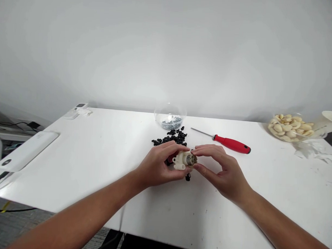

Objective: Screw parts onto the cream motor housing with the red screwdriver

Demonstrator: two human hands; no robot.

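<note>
My left hand (157, 166) grips the white plastic body of a small motor pump (181, 161) above the white table (85, 165). My right hand (217, 170) curves around the pump's metal motor end (192, 160), with the thumb and fingertips touching it. A pile of small black plastic parts (171, 138) lies just beyond my hands, and a single black part (187, 177) lies just below the pump. Part of the pile is hidden behind my left hand.
A glass bowl of silver screws (170, 117) and a red-handled screwdriver (230, 144) stand beyond my hands. At the far right are a glass bowl of cream parts (289, 127) and a white cup (331, 117). A long white box (26, 150) lies along the left edge.
</note>
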